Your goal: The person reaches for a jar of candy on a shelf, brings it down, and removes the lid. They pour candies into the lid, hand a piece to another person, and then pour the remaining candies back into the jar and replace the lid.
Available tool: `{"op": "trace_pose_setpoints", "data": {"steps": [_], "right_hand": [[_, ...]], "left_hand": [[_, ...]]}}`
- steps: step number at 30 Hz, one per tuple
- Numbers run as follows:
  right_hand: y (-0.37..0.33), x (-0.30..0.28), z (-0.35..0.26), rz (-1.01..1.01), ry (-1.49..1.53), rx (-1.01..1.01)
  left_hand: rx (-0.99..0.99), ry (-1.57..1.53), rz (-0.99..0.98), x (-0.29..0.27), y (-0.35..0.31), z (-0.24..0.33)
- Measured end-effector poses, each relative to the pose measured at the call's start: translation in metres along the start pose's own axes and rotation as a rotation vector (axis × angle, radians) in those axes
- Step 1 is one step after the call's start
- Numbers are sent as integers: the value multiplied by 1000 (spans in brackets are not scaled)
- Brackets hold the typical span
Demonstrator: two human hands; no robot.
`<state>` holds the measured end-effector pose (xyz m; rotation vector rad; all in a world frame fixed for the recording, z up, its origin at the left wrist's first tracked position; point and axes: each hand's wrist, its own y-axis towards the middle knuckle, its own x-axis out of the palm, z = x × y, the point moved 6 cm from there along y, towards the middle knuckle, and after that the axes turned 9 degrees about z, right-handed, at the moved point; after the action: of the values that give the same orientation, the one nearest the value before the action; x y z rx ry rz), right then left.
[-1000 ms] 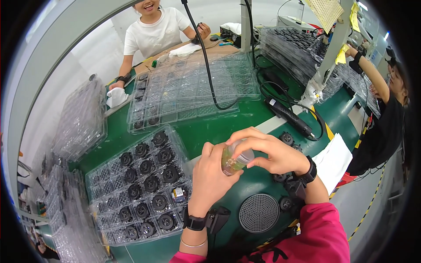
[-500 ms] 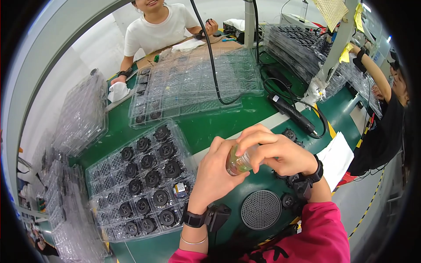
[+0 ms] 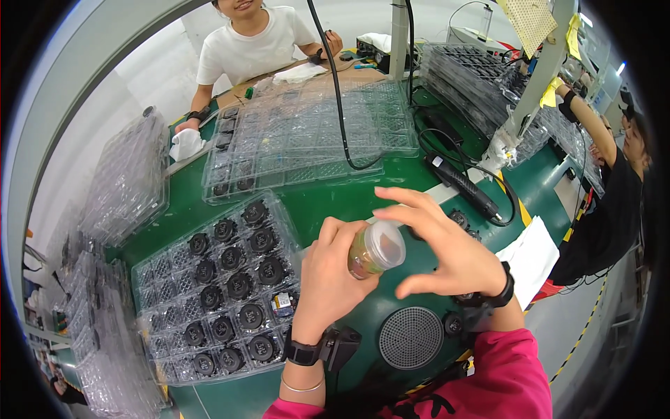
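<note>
A small clear jar with a translucent lid and greenish-brown contents is gripped by my left hand, tilted so its lid faces up and right. The contents are too small to name. My right hand is off the jar, just to its right, with thumb and fingers spread and nothing in them. Left of my hands lies a clear plastic tray with round black parts in many of its pockets. A small part with a white-and-yellow label sits in one pocket.
A round grey perforated disc is set in the green table. A black electric screwdriver with its cable lies beyond my right hand. More black parts sit under my right wrist. Stacked trays stand left; people work across and at right.
My right hand has let go of the jar's top and moved off to the right, its fingers opening. The jar's lid now shows; my left hand still holds the jar.
</note>
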<state>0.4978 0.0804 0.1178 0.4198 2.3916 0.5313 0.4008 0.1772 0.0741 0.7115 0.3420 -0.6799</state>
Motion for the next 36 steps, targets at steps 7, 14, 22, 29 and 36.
{"op": "trace_pose_setpoints", "data": {"steps": [7, 14, 22, 29, 36], "right_hand": [[0, 5, 15, -147, -140, 62], [1, -13, 16, -58, -24, -205], [1, -6, 26, -12, 94, 87], [-10, 25, 59, -80, 394, 472], [-11, 52, 82, -63, 464, 471]], "left_hand": [[-11, 61, -53, 6, -2, -6], [-42, 133, -15, 3, -1, -9], [27, 16, 117, -3, 3, -5], [63, 332, 144, -3, 1, -7], [96, 672, 215, -7, -3, -10]]}}
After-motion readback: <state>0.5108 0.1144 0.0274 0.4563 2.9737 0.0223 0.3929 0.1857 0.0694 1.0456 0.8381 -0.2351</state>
